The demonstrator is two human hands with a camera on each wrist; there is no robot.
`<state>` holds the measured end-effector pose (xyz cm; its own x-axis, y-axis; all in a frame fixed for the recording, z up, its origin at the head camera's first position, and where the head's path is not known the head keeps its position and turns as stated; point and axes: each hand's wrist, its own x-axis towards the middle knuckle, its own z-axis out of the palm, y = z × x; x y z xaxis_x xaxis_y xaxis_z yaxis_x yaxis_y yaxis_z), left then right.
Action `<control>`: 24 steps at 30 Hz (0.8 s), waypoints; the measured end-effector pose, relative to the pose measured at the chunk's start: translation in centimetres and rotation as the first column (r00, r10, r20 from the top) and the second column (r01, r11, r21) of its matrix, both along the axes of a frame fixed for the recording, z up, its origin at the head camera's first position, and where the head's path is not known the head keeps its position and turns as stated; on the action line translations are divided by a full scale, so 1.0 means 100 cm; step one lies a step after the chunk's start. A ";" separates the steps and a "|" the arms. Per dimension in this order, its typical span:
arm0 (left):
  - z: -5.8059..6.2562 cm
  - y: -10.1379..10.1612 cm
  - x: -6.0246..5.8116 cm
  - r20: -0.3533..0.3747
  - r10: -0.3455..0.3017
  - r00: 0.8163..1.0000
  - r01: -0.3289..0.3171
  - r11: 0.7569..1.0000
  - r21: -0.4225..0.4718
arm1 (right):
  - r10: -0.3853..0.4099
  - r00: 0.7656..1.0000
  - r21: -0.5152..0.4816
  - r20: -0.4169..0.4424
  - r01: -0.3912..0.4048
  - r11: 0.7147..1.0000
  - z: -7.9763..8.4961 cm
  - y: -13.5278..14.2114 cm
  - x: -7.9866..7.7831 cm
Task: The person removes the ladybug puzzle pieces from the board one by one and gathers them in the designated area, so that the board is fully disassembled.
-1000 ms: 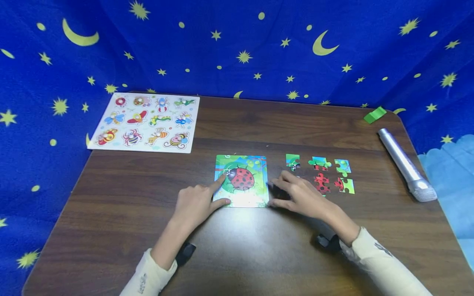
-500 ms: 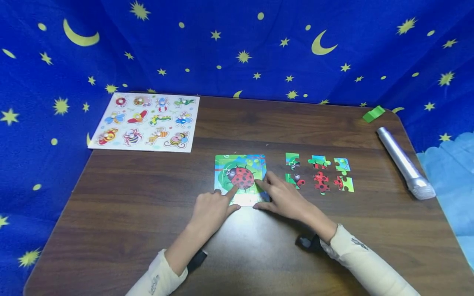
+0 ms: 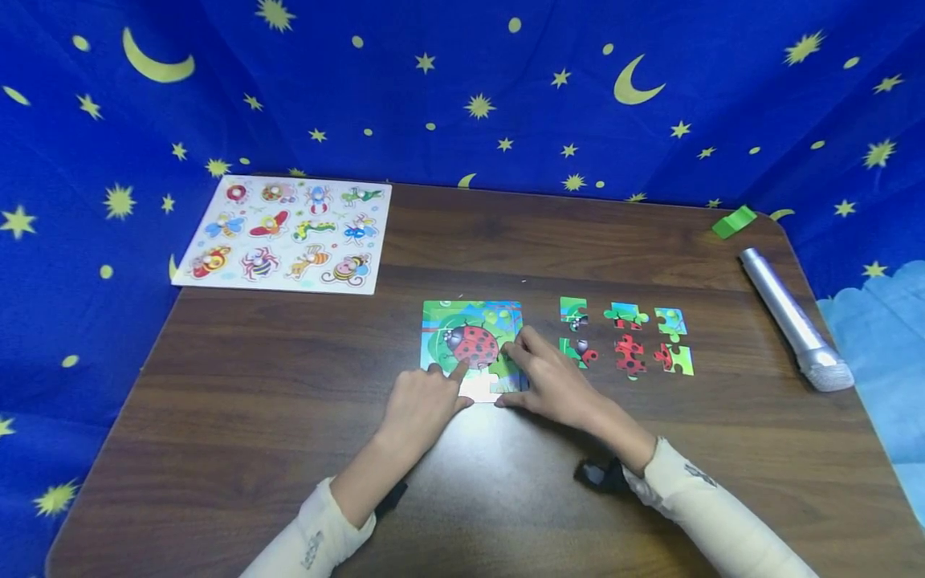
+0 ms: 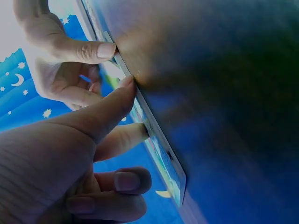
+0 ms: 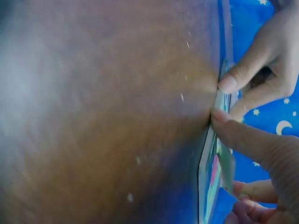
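Note:
A square ladybug jigsaw puzzle lies on the table before me. My left hand presses it with an extended index fingertip, the thumb against the near edge. In the left wrist view, this thumb touches the board's rim and the other fingers curl in. My right hand pinches a puzzle piece at the near right corner. The right wrist view has this piece tilted up off the board, with fingertips at its raised edge and the thumb on the rim. The fingers hide part of it.
Several loose jigsaw pieces lie in two rows on the right. A white insect peg-puzzle board sits at the back left. A silver toy microphone and a green block lie far right. A blue starry curtain hangs behind the table.
My right hand has moved left onto the puzzle and the corner piece has tilted up. My left hand has slid right along the near edge.

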<state>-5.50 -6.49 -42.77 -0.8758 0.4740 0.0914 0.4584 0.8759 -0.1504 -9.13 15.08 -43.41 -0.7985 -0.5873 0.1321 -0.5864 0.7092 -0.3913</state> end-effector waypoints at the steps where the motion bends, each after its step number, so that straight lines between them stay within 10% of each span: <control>1: 0.000 0.000 0.000 -0.002 0.000 1.000 0.000 1.000 -0.001 | -0.006 1.000 -0.005 -0.008 0.006 1.000 -0.001 0.000 0.001; 14: 0.001 -0.002 -0.001 0.041 0.009 0.999 -0.009 1.000 0.014 | -0.069 0.987 -0.104 0.146 0.084 0.991 -0.009 0.004 0.004; 24: 0.001 -0.002 -0.002 0.048 0.017 0.999 -0.018 1.000 0.016 | -0.058 0.996 -0.119 0.064 0.066 0.991 -0.010 0.005 0.007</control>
